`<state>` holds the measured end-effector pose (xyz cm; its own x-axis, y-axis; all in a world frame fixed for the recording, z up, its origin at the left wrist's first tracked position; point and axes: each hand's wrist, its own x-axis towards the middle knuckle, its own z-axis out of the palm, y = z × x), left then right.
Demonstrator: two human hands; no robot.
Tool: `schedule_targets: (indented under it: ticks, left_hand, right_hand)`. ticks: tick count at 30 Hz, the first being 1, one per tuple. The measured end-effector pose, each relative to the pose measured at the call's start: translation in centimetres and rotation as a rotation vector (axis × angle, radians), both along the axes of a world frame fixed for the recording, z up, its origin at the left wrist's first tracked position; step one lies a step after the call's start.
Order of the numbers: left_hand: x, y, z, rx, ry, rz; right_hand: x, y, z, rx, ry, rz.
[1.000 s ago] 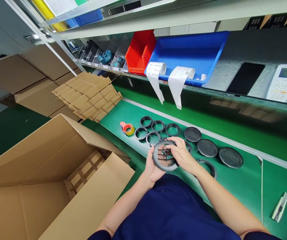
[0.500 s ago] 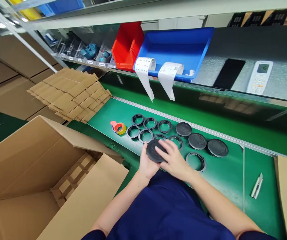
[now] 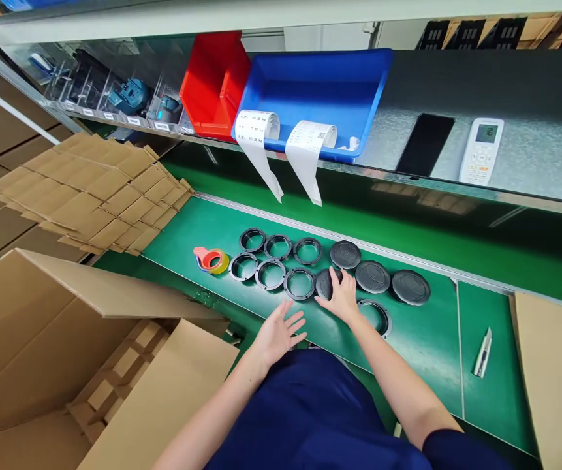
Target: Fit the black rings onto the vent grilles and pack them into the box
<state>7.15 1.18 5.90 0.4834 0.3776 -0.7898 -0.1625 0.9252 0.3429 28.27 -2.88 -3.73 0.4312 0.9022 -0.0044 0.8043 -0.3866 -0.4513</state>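
My right hand (image 3: 343,297) has its fingers around the edge of a black round cap (image 3: 326,283), which lies on the green bench in the near row, over where a ring stood. Empty, with palm up and fingers spread, my left hand (image 3: 279,333) hovers in front of the rings. To the left of the cap are several open black rings, among them a near one (image 3: 299,284). Several capped ones, such as a black disc (image 3: 373,277), lie to its right. Another open ring (image 3: 376,317) is partly hidden behind my right forearm.
Coloured tape rolls (image 3: 212,260) lie left of the rings. A utility knife (image 3: 483,353) rests at the right. An open cardboard box (image 3: 163,385) stands at lower left, stacked cardboard dividers (image 3: 99,189) behind it. The shelf above holds a blue bin (image 3: 320,98) and red bin (image 3: 215,85).
The black cap has gone from between both hands down to the near row, with my right hand on it. My left hand has let go and opened. The view has shifted right.
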Motion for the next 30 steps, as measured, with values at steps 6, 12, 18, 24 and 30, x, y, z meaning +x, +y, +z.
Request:
schedule_targets:
  ticks: [6,12,18,24,30]
  left_hand:
    - [-3.3,1.6,-1.4,-0.049,0.063,0.03]
    - [-6.3,3.2,-2.4,-0.076,0.147,0.082]
    - [-5.8,5.2,-2.8,-0.06,0.234,0.032]
    - [-3.2,6.6,-3.3,0.094,0.258,-0.15]
    - [5.0,5.7,-5.4,1.203,0.545,-0.841]
  right_hand:
    - [1.0,0.6,-3.8,-0.095,-0.198,0.078]
    - [0.5,-1.2,-2.8,-0.084,-0.266,0.097]
    - [0.2,0.7,-2.3,-0.041,-0.246,0.035]
    - [0.4,0.4,-3.5,-0.087,-0.187,0.047]
    - [10.0,-2.0,-1.3,-0.126,-0.174,-0.299]
